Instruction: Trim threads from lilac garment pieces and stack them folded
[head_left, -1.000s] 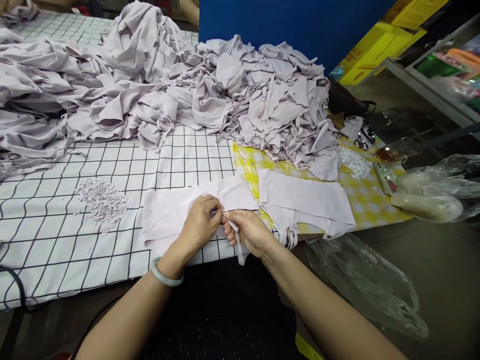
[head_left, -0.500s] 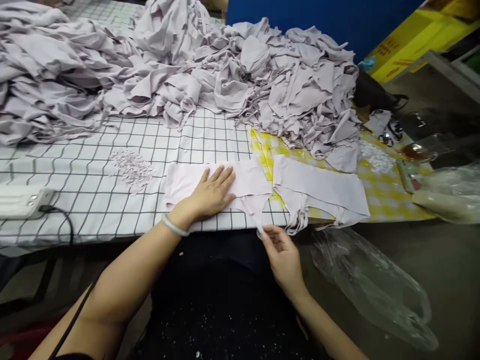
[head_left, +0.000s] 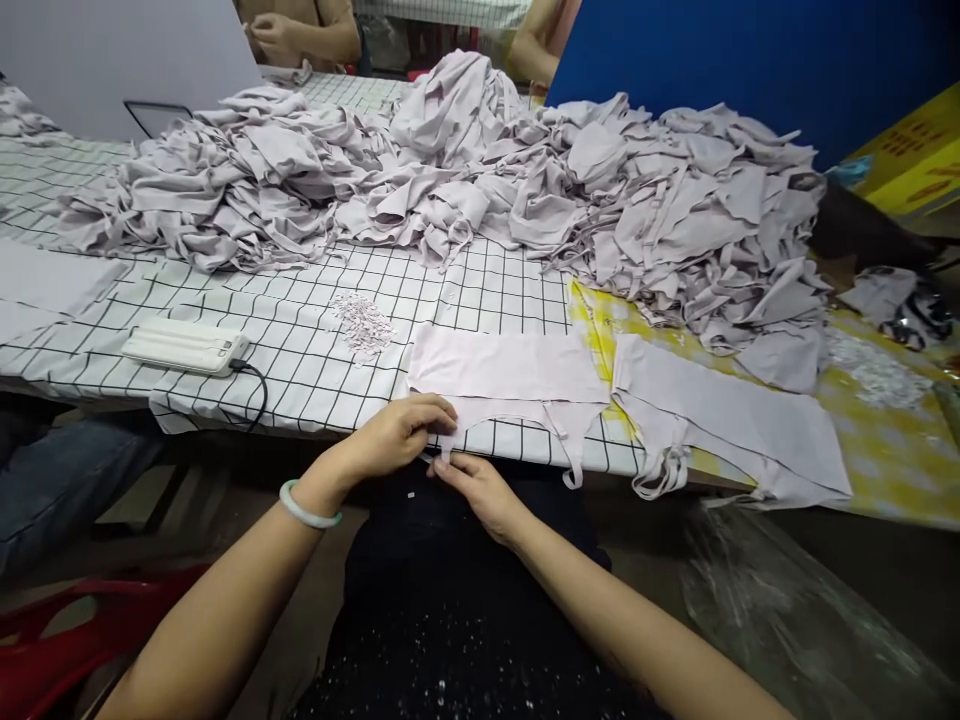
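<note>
A pale pink strapped garment [head_left: 510, 368] lies flat on the checked tablecloth [head_left: 300, 385] near the table's front edge. My left hand [head_left: 397, 432] has its fingers curled at the garment's lower left corner, on the cloth. Just below it, past the edge, my right hand [head_left: 476, 490] pinches the end of the left strap. The right strap hangs over the edge, untouched. To the right lies a stack of similar garments [head_left: 720, 410], partly on a yellow checked cloth [head_left: 889, 460].
A large heap of pale garments [head_left: 465, 190] spans the table behind. Small white scraps [head_left: 364, 325] and a white power bank [head_left: 184, 345] with a cable lie left. Two other people's arms show at the back. A red chair [head_left: 97, 640] stands lower left.
The view has swung left. My left hand has come off the garment's middle to its lower left corner, and my right hand has gone from the right strap to the left one.
</note>
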